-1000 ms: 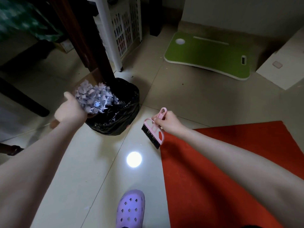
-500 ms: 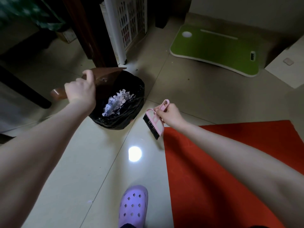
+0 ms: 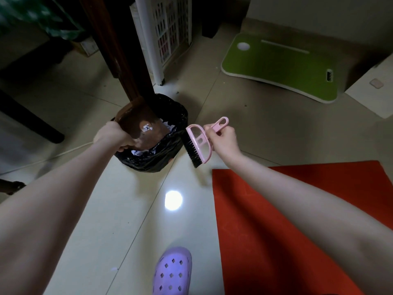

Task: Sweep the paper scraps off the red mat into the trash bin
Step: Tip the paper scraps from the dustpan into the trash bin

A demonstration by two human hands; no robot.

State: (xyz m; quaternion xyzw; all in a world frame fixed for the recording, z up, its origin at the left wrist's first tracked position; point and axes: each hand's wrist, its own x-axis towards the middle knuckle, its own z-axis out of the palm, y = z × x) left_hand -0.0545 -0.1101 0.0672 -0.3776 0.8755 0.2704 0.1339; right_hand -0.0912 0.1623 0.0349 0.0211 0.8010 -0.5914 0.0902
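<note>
On the pale, glossy tiled floor (image 3: 127,209), just off the far-left corner of a red mat, stands a small round trash bin (image 3: 153,163) lined with a crinkled black plastic bag. White paper scraps (image 3: 138,152) lie inside it, showing at the near rim and again at the far side. A brown plastic dustpan (image 3: 136,118) is tipped over the bin's opening with its smooth underside facing up, and one small white scrap clings to that surface. The left hand (image 3: 112,135) grips the dustpan at its near-left end, fingers curled tight around it. The right hand (image 3: 224,140) hovers just right of the bin and holds a pink plastic hand brush (image 3: 201,141) by its looped handle, fingers wrapped around it – a half-moon body with short black bristles pointing down and to the left, clear of the floor. The red mat (image 3: 255,231) is flat, matte and rectangular; no scraps can be made out on the part in view. A bright round light reflection sits on the tiles between the bin and a lilac perforated clog (image 3: 172,271) at the near edge. Behind the bin rises a dark wooden leg (image 3: 119,56) – beside it a white lattice rack (image 3: 170,28), and farther right a green board (image 3: 280,67) with a white rim.
</note>
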